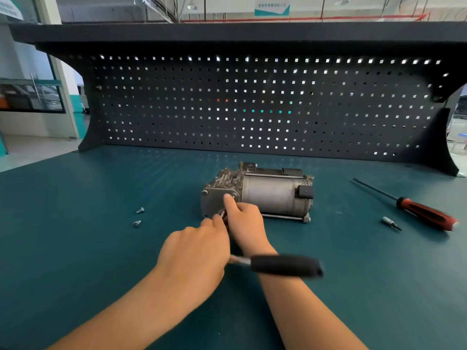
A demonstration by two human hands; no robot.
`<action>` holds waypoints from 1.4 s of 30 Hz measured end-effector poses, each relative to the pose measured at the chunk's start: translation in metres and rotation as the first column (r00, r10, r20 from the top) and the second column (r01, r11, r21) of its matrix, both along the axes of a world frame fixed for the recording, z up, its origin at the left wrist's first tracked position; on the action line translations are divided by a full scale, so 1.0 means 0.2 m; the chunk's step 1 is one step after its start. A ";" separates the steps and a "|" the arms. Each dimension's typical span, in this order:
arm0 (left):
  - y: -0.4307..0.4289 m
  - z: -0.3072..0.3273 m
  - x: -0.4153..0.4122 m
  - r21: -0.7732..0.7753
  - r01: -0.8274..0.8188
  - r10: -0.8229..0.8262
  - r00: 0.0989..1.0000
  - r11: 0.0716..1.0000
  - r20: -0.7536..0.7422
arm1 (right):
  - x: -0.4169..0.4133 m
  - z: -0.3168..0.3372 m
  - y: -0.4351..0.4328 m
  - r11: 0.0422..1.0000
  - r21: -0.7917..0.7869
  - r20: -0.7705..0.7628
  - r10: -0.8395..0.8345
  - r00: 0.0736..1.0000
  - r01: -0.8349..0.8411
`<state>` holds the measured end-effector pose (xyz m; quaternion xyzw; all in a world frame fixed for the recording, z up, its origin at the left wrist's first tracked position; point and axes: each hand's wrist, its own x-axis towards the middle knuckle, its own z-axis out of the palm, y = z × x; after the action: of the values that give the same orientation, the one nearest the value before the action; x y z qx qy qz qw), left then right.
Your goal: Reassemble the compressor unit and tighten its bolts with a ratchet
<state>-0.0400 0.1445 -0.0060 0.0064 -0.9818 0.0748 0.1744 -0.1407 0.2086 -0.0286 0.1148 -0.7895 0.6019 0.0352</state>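
Left hand: fingers closed round the head end of the ratchet, fingertips at its metal shaft. Right hand: index finger straight, tip touching the end plate of the compressor unit; remaining fingers curled by the shaft, grip cannot be told. Compressor unit lies on its side mid-counter. Ratchet head hidden under the left hand; black handle blurred. Two loose bolts lie to the left, a screwdriver well to the right
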 end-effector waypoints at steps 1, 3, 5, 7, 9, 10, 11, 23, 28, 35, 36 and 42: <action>0.01 0.00 -0.01 -0.120 0.013 -0.008 0.999 0.993 0.041 | 0.00 0.00 0.00 1.000 -0.022 0.021 0.013 1.000 -0.013; 0.02 0.03 -0.02 -0.271 0.052 -0.029 0.996 0.961 0.090 | 0.01 0.01 0.01 0.998 -0.043 0.069 0.038 0.997 -0.035; 0.01 0.08 -0.02 -0.288 0.063 -0.041 0.996 0.955 0.082 | 0.01 0.02 0.00 0.996 -0.074 0.092 0.051 0.994 -0.044; -0.02 0.08 -0.02 -0.052 0.083 -0.080 0.995 0.995 0.052 | 0.02 0.03 0.00 0.994 -0.100 0.095 0.048 0.994 -0.039; -0.06 0.06 -0.01 0.449 0.119 -0.154 0.987 0.886 0.043 | 0.02 0.02 0.00 0.989 -0.146 0.121 0.036 0.992 -0.018; -0.06 0.04 0.00 0.697 0.104 -0.194 0.980 0.710 0.051 | 0.03 0.02 0.00 0.986 -0.168 0.136 0.040 0.990 -0.017; -0.06 0.02 0.01 0.877 0.066 -0.224 0.973 0.475 0.048 | 0.03 0.02 0.00 0.985 -0.171 0.144 0.044 0.989 -0.019; -0.02 -0.01 0.02 0.682 -0.052 -0.085 0.996 -0.730 -0.015 | 0.05 0.04 0.01 0.948 -0.313 0.236 0.128 0.963 -0.050; -0.07 0.01 0.01 0.703 0.024 -0.120 0.989 0.711 0.088 | 0.05 0.06 0.00 0.926 -0.372 0.368 0.213 0.905 -0.067; 0.04 0.05 -0.03 -0.132 -0.009 0.026 0.992 0.991 0.123 | 0.06 0.07 0.02 0.952 -0.302 0.313 0.150 0.938 -0.051; 0.04 0.06 -0.03 -0.198 0.018 0.011 0.989 0.980 0.145 | 0.06 0.07 0.02 0.952 -0.306 0.313 0.133 0.940 -0.033; -0.05 0.11 -0.02 -0.042 0.001 0.003 0.997 0.999 0.083 | 0.03 0.11 0.10 0.924 -0.189 -0.199 -0.368 0.908 0.333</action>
<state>-0.0433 0.1350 0.0156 0.0002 -0.9864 0.0956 0.1336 -0.1346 0.2294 -0.0062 0.0369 -0.7399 0.6261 0.2432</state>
